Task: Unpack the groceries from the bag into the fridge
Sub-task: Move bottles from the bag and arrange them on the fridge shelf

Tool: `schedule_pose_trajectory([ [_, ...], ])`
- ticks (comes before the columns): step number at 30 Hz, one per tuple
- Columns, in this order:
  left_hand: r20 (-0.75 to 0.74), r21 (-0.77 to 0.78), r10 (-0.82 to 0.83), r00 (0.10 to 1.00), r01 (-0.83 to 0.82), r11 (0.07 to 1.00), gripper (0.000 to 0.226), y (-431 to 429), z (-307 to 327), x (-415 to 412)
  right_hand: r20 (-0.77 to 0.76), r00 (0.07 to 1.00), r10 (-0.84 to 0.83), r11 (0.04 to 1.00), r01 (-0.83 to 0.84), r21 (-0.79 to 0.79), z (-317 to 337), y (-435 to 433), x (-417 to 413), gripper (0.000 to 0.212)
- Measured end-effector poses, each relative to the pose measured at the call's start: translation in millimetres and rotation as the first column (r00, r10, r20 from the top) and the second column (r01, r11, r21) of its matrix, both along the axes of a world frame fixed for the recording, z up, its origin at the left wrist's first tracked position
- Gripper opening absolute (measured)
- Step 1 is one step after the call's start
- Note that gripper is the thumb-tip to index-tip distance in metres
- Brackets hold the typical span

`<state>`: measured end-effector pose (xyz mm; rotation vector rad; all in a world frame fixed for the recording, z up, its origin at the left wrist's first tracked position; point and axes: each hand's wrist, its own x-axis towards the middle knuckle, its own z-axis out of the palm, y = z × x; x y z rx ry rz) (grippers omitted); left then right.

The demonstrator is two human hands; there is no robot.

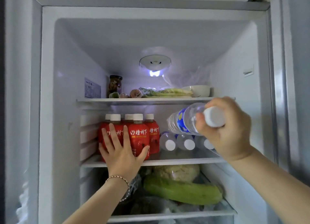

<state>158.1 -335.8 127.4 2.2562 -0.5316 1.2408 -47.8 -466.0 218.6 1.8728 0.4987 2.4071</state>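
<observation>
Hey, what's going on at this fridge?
A person is stocking the open fridge. Their right hand grips a water bottle near its cap, tilted above three more bottles lying on the middle shelf. Their left hand presses flat against the red drink bottles standing on that shelf's left side.

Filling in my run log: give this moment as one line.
right hand: grips water bottle near cap | left hand: flat against red bottles | place: middle shelf
</observation>
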Motion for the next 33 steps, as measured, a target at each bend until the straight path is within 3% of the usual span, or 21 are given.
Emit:
schedule_pose_trajectory([
  [3, 0.014, 0.0, 0.006, 1.0, -0.006, 1.0, 0.096, 0, 0, 2, -0.058, 0.985, -0.161, 0.97, 0.147, -0.195, -10, -16, 37, 0.024],
  [6, 0.022, 0.006, 0.014, 1.0, -0.014, 1.0, 0.093, 0, 0, 3, -0.092, 0.902, -0.421, 0.861, 0.366, -0.353, -23, -35, 72, 0.016],
  [10, 0.094, -0.009, 0.016, 0.995, -0.015, 1.0, 0.089, -2, -2, 8, -0.256, 0.763, -0.594, 0.804, 0.549, -0.229, -30, -47, 106, 0.02],
  [13, 0.12, -0.013, 0.024, 0.993, -0.023, 1.0, 0.088, -2, -4, 10, -0.572, 0.504, -0.647, 0.697, 0.696, -0.174, -20, -40, 118, 0.035],
  [16, 0.111, -0.003, 0.038, 0.993, -0.038, 0.999, 0.089, -3, -5, 11, -0.857, 0.247, -0.453, 0.656, 0.743, -0.133, -19, -48, 131, 0.051],
  [18, 0.108, 0.002, 0.041, 0.993, -0.041, 0.999, 0.089, -3, -5, 12, -0.954, 0.245, -0.172, 0.74, 0.672, 0.039, -19, -52, 133, 0.054],
  [20, 0.109, 0.004, 0.029, 0.994, -0.029, 1.0, 0.089, -3, -5, 11, -0.955, 0.295, -0.01, 0.765, 0.618, 0.183, -22, -55, 131, 0.05],
  [25, 0.121, -0.012, 0.004, 0.993, -0.002, 1.0, 0.088, -3, -7, 11, -0.918, 0.347, -0.193, 0.706, 0.699, 0.116, -29, -47, 130, 0.05],
  [29, 0.099, 0.01, -0.026, 0.995, 0.025, 1.0, 0.088, -2, -3, 9, -0.925, 0.295, -0.24, 0.6, 0.794, 0.098, -38, -28, 122, 0.053],
  [33, -0.044, 0.106, -0.046, 0.998, 0.05, 0.993, 0.092, 5, 2, -1, -0.892, 0.362, -0.272, 0.711, 0.7, 0.067, -57, 2, 72, 0.03],
])
